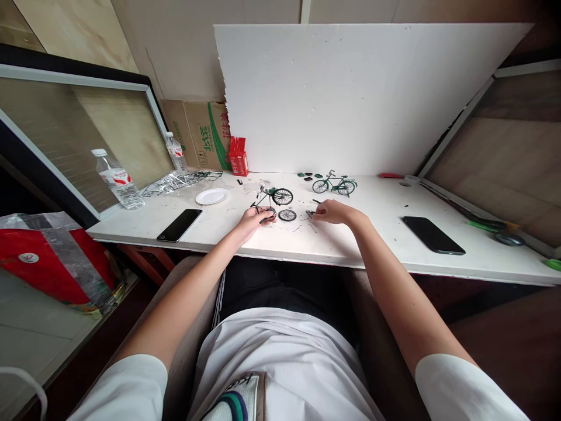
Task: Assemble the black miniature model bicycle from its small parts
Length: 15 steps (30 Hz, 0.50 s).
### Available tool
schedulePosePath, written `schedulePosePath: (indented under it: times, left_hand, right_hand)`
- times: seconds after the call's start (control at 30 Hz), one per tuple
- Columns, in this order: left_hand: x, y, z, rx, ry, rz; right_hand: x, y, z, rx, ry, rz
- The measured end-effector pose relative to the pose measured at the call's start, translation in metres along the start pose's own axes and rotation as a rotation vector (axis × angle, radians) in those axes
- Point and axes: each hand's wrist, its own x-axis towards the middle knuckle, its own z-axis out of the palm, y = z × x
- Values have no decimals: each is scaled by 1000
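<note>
My left hand (pixel 253 222) is closed near the table's front, thumb and fingers pinching a small dark round part (pixel 269 216) that looks like a model bicycle wheel. Just beyond it stands a partly built model bicycle (pixel 276 195) with a green part and a black wheel. A loose spoked wheel (pixel 287 215) lies flat between my hands. My right hand (pixel 332 211) reaches down to the table with its fingertips together at some small dark parts (pixel 310 214); whatever is in them is too small to make out. Thin sticks (pixel 298 228) lie scattered nearby.
A finished green model bicycle (pixel 335 185) stands behind my right hand, beside small green pieces (pixel 309 176). Phones (pixel 180 225) (pixel 433 235) lie on both sides. A white plate (pixel 212 196), water bottles (pixel 118 180) and a red box (pixel 239 156) are at left. A white board (pixel 350 99) backs the table.
</note>
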Motion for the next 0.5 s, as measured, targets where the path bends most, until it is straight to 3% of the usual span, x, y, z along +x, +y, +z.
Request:
schedulePosePath:
  times: [0.17,0.5]
  left_hand:
    - [-1,0,0,7,4,-3]
    - [1,-1,-1,14,-5,6]
  right_hand:
    - [-5,-1,-5,68,-18,-61]
    - [-1,1,-1,95,-40,-52]
